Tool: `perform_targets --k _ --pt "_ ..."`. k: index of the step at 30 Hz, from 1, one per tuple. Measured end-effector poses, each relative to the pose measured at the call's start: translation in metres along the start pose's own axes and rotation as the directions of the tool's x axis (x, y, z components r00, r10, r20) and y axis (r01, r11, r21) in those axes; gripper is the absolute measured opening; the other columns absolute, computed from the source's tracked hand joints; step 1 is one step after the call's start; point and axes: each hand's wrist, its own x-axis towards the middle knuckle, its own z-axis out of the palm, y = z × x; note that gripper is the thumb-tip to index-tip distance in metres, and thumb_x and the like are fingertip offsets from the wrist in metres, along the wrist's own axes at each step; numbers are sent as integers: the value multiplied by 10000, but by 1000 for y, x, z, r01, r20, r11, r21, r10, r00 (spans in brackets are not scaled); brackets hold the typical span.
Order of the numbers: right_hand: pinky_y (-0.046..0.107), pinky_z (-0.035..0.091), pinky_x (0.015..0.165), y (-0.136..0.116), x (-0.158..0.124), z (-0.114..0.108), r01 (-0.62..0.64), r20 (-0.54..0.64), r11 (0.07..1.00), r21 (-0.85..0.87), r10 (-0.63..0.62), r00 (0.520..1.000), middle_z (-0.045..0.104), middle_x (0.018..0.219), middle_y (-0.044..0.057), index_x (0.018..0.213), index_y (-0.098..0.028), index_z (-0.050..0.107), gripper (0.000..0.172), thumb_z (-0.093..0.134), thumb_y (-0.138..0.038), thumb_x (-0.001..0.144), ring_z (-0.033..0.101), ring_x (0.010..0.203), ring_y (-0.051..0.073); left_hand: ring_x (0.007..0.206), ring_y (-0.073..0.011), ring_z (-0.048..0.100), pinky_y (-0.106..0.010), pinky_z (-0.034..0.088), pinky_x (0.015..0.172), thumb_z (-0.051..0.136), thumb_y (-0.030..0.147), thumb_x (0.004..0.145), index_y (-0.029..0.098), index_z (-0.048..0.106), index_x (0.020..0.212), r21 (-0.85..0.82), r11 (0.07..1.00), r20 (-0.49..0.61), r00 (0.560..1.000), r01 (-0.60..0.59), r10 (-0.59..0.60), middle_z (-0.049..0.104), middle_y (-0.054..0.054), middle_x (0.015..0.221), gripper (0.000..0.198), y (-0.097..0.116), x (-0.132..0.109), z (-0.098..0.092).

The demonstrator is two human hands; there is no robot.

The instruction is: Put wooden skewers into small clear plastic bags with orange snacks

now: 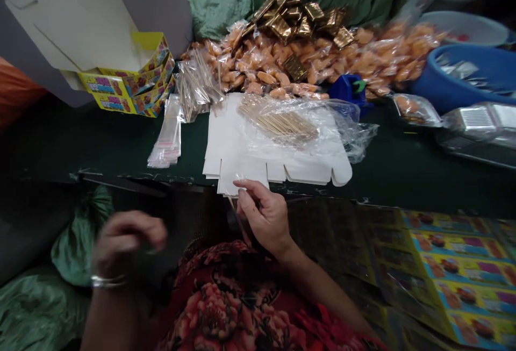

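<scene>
My right hand [266,216] is at the table's front edge, its thumb and curled forefinger pinched together. From its fingers a small clear plastic bag [241,222] hangs, with what looks like thin wooden sticks inside. Off to the left, clear of the table, my left hand [131,233] is smeared by motion, its fingers bent and their grip unclear. Just beyond the right hand lie flat white cardboard blanks [226,152], topped by an opened clear bag of wooden sticks [286,122]. Flat empty plastic sleeves [167,136] lie to their left, beside filled bags of sticks [195,85].
Wrapped orange pieces [262,66] are heaped at the back, with gold packets [282,26] on top. Yellow printed boxes [129,90] stand left. A blue tape dispenser [349,93] and a blue basin [435,82] are right. Printed sheets [463,265] lie below the table.
</scene>
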Motion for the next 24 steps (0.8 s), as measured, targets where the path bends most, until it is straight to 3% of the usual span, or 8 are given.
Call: perform_targets --k 3,5,8,11,13,17,20,24 --pt "190 455 515 0 5 -2 11 -16 1000 -8 -11 1000 585 530 -39 1006 -137 642 199 491 -214 901 543 448 85 524 -166 559 -253 442 495 601 376 805 194 701 711 -8 997 242 968 76 -71 606 -32 547 228 -13 -8 32" --pt "193 458 526 -1 6 -2 28 -18 999 -36 -29 999 594 535 -37 987 -146 646 187 495 -208 896 556 459 89 556 -146 561 -225 431 522 587 349 827 179 698 727 -37 987 267 953 158 -143 629 -30 603 226 -4 -4 47" --pt "196 452 526 -2 5 0 58 -34 995 -81 -61 998 607 554 -30 964 -157 648 172 499 -201 890 563 470 92 582 -117 533 -198 409 544 626 352 814 164 693 842 -220 945 219 956 244 -196 617 -15 654 202 24 13 51" --pt "201 437 510 -3 3 2 67 -28 993 -99 -70 997 610 569 -24 945 -165 643 155 505 -203 885 560 475 96 661 -122 550 -212 443 594 720 367 726 165 679 977 -459 866 152 978 197 -143 640 -43 842 325 48 36 50" --pt "201 431 503 -3 2 2 58 -18 995 -79 -60 998 614 583 -20 921 -170 636 133 515 -210 882 562 481 97 668 -118 554 -214 454 601 728 345 723 163 678 950 -537 815 146 975 218 -166 640 -45 856 295 56 50 55" --pt "198 439 505 -2 0 1 -24 -19 999 46 25 1000 595 586 -27 869 -178 595 96 519 -234 886 550 485 92 503 -74 473 -180 386 480 697 313 770 145 649 732 -577 768 154 960 279 -234 567 10 584 179 55 65 74" --pt "192 436 488 2 0 1 -115 -13 965 235 121 993 575 576 -46 931 -192 563 92 509 -253 887 517 468 84 458 -65 445 -178 359 437 720 313 752 162 643 784 -642 720 144 964 264 -225 554 26 565 172 48 67 83" --pt "199 425 461 13 0 6 -213 65 831 514 210 975 539 539 -65 986 -204 556 153 518 -295 868 457 423 80 501 -75 466 -196 385 472 726 308 751 170 667 789 -672 715 159 980 194 -117 552 13 604 155 40 68 82"
